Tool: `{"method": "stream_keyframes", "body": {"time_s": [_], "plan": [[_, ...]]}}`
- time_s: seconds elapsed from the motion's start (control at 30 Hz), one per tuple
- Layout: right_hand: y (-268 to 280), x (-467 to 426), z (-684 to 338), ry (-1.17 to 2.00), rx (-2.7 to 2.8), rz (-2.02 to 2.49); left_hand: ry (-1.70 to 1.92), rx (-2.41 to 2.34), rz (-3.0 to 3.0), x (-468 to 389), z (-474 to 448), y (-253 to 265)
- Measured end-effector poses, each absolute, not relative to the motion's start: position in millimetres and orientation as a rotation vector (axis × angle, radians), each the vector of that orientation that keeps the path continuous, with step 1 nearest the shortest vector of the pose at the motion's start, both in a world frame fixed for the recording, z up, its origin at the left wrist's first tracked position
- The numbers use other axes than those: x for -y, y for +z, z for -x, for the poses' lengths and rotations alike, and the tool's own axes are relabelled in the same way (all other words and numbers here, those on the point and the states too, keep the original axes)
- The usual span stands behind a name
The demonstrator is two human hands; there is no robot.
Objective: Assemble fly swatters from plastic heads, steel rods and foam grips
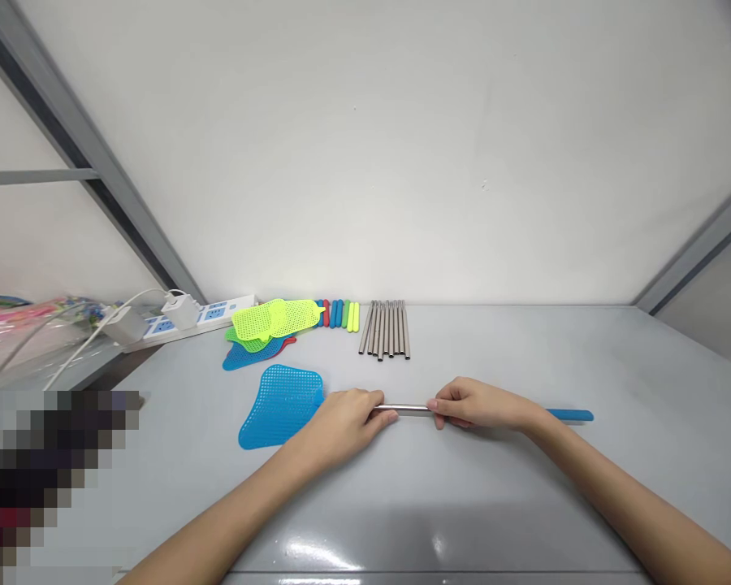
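Note:
A fly swatter with a blue mesh head lies across the grey table, its steel rod running to a blue handle at the right. My left hand is closed around the rod close to the mesh head. Farther along, my right hand pinches the same rod between thumb and fingers. A short stretch of bare rod shows between the two hands. The part of the rod behind my right hand and wrist is hidden.
Behind lie several steel rods, a row of coloured handles and a pile of yellow-green, green, blue and red swatter heads. A power strip with plugged-in white chargers runs along the back left. Plastic bags sit far left.

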State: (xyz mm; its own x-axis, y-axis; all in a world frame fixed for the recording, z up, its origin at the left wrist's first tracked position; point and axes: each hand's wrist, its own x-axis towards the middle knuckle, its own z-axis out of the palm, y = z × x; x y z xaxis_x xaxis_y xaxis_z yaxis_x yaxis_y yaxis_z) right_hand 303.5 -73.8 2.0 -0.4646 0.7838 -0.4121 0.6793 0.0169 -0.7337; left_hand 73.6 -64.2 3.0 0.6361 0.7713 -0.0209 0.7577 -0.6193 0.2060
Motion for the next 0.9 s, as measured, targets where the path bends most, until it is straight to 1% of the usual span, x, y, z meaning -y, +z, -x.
{"method": "stream_keyframes", "body": {"time_s": [0.5,0.73,0.8,0.9], "plan": [[2,75,-304,1.447,2.185,1.531,0.115,-1.215,-2.683,62,-71,-1],[6,73,-305,1.425,2.2,1.464,0.133,-1.229,-2.603,56,-66,4],[8,73,-306,1.369,2.183,1.466,0.117,-1.234,-2.59,50,-61,8],[11,72,-307,1.19,2.177,1.459,0.051,-1.236,-2.64,39,-53,15]]}}
